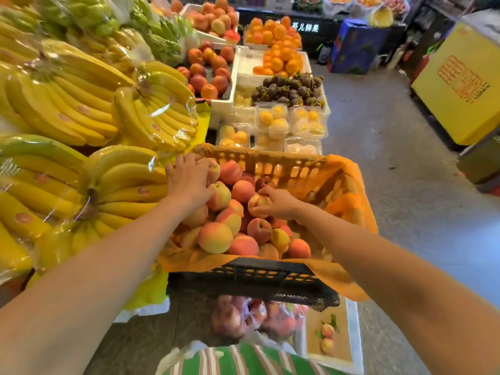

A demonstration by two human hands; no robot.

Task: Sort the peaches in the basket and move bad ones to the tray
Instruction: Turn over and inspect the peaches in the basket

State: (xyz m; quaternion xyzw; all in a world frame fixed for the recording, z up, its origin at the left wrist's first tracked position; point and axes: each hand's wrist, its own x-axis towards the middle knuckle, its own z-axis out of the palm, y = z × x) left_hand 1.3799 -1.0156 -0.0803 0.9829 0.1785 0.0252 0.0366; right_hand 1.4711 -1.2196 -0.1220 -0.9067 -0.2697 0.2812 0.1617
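Sorting step in progress; nothing is lifted clear of the basket yet. The peaches are heaped inside it on an orange liner, piled highest toward the left wall, with bare liner along the right wall. Our right hand is near the middle of the heap, thumb and fingers closed round one peach that sits on top of its neighbours. Our left hand lies palm down at the far left corner of the basket, fingers bent over the fruit there. From this angle the hand hides its own grip, so we cannot tell whether it clasps a peach or only steadies the pile. The bananas press close against the left wall.

We judge this the inspection stage: a candidate is in hand and not yet judged. The next move calls for lifting that peach straight up so the fruit leaning on it does not roll, then turning it to check the underside for bruising or soft spots. If it is bad, it goes to the tray; we have not fixed the tray's place from this view. If it is sound, it goes back toward the right wall, keeping checked fruit apart from unchecked. The left hand should hold the heap in place during the lift.
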